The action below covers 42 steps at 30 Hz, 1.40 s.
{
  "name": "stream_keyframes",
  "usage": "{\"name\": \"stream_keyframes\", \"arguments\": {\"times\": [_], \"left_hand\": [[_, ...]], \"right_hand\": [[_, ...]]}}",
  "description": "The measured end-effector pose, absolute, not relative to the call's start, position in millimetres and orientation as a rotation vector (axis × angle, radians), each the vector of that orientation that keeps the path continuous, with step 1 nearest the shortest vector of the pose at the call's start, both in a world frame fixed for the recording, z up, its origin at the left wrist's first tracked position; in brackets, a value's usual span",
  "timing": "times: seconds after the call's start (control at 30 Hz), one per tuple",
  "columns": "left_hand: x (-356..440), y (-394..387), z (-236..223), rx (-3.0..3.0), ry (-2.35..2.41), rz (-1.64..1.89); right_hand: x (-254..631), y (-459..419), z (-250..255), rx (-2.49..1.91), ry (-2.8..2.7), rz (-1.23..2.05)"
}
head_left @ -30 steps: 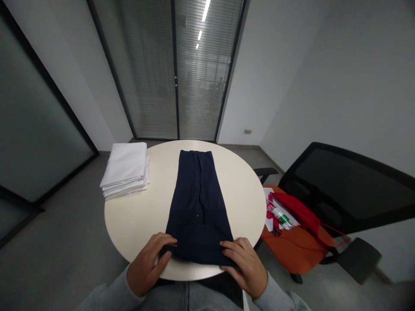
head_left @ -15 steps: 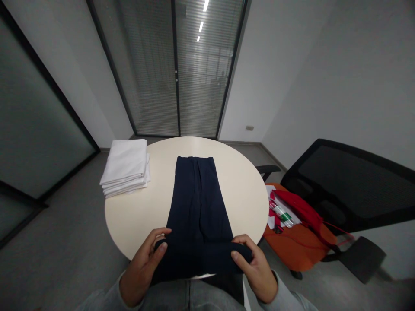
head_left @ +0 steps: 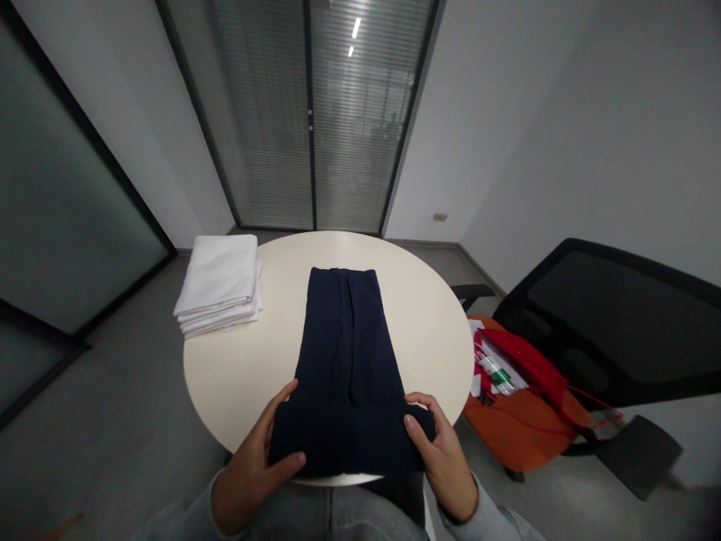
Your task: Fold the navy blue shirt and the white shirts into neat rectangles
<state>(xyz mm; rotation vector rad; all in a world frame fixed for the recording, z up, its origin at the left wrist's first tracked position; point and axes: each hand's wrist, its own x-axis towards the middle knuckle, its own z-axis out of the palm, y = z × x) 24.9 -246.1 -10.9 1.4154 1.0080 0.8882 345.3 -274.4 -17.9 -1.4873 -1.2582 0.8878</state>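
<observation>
Dark navy trousers (head_left: 345, 353) lie lengthwise down the middle of a round cream table (head_left: 248, 368), their near end lifted off the tabletop. My left hand (head_left: 260, 458) grips the near left corner of that end, thumb on top of the cloth. My right hand (head_left: 442, 454) pinches the near right corner, with the fabric bunched between thumb and fingers. The far end of the trousers rests flat near the table's middle.
A stack of folded white cloths (head_left: 221, 282) sits at the table's far left edge. To the right stands an orange-seated chair (head_left: 523, 428) with a black mesh back, carrying a red bag (head_left: 526, 363) and a bottle. Glass doors with blinds are behind.
Both hands have lifted the near end of the trousers off the table and raised it, where before they pressed it flat. The trousers' far end has slid slightly towards me.
</observation>
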Motion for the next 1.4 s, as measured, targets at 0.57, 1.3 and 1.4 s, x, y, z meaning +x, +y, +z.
{"name": "stream_keyframes", "arguments": {"times": [0.57, 1.3, 1.4], "left_hand": [[83, -1, 41, 1.025, 0.977, 1.174], [97, 200, -24, 1.7, 1.752, 1.076], [99, 215, -26, 1.714, 1.847, 0.995]], "right_hand": [[361, -6, 62, -1.422, -1.302, 0.936], [381, 197, -25, -1.543, -1.654, 0.572], [379, 210, -29, -1.607, -1.701, 0.471]]}}
